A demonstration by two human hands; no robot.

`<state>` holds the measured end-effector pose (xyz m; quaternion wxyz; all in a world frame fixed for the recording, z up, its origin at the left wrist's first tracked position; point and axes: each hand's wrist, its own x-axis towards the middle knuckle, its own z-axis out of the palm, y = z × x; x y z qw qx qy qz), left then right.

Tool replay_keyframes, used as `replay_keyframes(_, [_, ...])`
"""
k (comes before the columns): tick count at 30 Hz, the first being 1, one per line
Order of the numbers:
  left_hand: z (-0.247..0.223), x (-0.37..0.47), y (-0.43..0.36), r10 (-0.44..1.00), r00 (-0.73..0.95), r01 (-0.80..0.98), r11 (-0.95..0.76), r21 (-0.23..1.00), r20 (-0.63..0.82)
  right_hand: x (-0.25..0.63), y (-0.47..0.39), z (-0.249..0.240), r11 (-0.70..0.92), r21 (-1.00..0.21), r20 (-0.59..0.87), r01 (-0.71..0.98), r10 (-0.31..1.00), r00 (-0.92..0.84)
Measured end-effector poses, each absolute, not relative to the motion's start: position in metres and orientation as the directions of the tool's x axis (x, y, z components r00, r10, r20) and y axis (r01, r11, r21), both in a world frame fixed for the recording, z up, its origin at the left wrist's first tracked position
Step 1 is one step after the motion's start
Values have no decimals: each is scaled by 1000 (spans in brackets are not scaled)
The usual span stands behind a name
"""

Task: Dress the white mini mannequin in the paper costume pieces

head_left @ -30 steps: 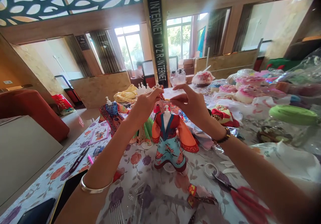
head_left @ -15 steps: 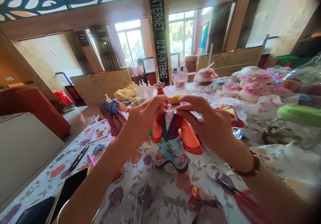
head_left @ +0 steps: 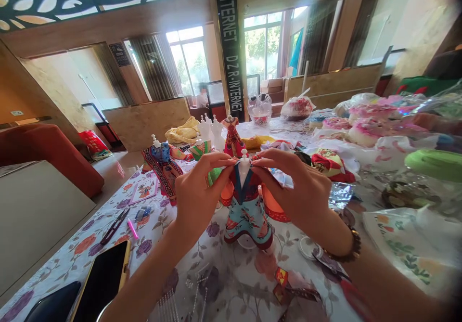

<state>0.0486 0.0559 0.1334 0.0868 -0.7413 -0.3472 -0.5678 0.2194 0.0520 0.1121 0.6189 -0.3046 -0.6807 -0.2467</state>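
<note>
In front of me stands a small white dress form [head_left: 244, 161], its knobbed neck showing above a miniature robe [head_left: 247, 211]. The robe has a dark red top, a teal V-collar, orange sleeves and a light blue patterned skirt with a dark red hem. My left hand [head_left: 204, 185] pinches the robe's left shoulder beside the neck between thumb and fingers. On the other side, my right hand [head_left: 298, 182] pinches the right shoulder in the same way. Both hands partly cover the sleeves.
Dressed miniature forms, one in blue [head_left: 160, 153] and one in red [head_left: 233, 136], stand behind. Thread snips [head_left: 113, 228], a pink pen [head_left: 132, 228] and a phone [head_left: 103, 278] lie left. Red-handled scissors [head_left: 355, 298] and a green lid [head_left: 433, 164] are right.
Both hands have come down from around the neck onto the robe's shoulders, thumbs now lower on the front. They cover more of the orange sleeves. The form stays in place.
</note>
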Motion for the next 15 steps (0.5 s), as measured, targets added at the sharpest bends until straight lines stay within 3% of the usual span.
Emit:
replay_keyframes(5, [125,53,57,135,135,673,-740,10,982,217,54,106,699,-4,998,715,46,-39])
replay_keyframes(11, [119,57,54,-21,159,675,-727,-124,987,217,57,97,748,32,998,663,14,-64])
replay_keyframes(15, [112,61,51,-36,155,661,-739,-131,987,217,57,95,749,9,999,663,21,-38])
